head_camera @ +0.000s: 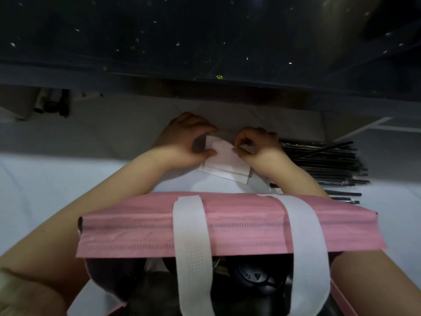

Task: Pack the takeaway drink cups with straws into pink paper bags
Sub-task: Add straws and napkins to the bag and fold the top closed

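Pink paper bag [136, 226] nearest, likely light and crease-prone, best lifted by white handles [189, 224]; beyond, white slip [224, 160] pinched by left hand [186, 142] and right hand [257, 144].

The scene is dimly lit, and a cool bluish cast is laid over the white bench [45, 179]. The upper half is lost in near-black, broken only by small bright specks. The bag [148, 231] at the near edge is lit most evenly. A soft shadow is thrown under the left hand [184, 142] onto the slip [224, 163]. Faint glints are caught on the straws [323, 160]. Fine detail is smeared throughout, and the forearms are stretched toward the lower corners.
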Tool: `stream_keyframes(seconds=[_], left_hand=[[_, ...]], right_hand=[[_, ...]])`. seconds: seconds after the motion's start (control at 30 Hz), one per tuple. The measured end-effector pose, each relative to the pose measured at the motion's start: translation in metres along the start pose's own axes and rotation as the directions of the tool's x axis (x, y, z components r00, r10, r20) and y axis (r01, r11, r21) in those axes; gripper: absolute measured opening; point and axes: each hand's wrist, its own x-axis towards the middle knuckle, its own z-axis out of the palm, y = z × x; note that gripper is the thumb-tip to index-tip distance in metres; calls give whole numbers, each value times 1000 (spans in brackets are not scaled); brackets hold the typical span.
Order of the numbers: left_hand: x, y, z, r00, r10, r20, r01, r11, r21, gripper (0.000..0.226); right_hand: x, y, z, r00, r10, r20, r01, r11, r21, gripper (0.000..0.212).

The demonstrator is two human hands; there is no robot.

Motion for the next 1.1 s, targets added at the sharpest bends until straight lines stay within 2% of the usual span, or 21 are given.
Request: stream_keyframes(seconds=[0.07,0.1,0.27,0.47,0.67,0.8,0.9,1.0,1.1], left_hand=[[-2,-1,-9,1000,-23,-12,23,1000,0,56],[-4,-1,-14,999,-27,-17,27,1000,-1,57],[-17,11,-39,999,25,-42,-22,998,61,54],[-57,25,-81,990,-18,-143,43,984,175,47],[-87,48,-128,989,19,-145,15,974,227,43],[-103,71,-160,963,46,-265,-1,986,167,35],[-117,91,-186,939,88,-333,-46,990,132,33],[-139,110,-201,933,125,-338,-105,992,75,34],[-167,127,-200,938,172,-302,-181,983,-4,35]], right_hand=[[-7,-7,-11,999,36,-23,-29,966,258,26],[-10,-10,-16,998,56,-36,-42,950,311,29],[-30,-26,-40,993,71,-97,-30,928,371,31],[-69,-54,-79,969,-11,-245,101,929,356,30],[-98,-92,-117,962,-55,-268,152,922,357,27],[-118,-119,-142,921,-86,-379,202,939,277,24],[-139,-140,-155,852,-165,-496,328,908,260,25],[-165,-158,-155,816,-211,-538,417,859,295,19],[-190,-173,-146,817,-222,-532,439,837,325,17]])
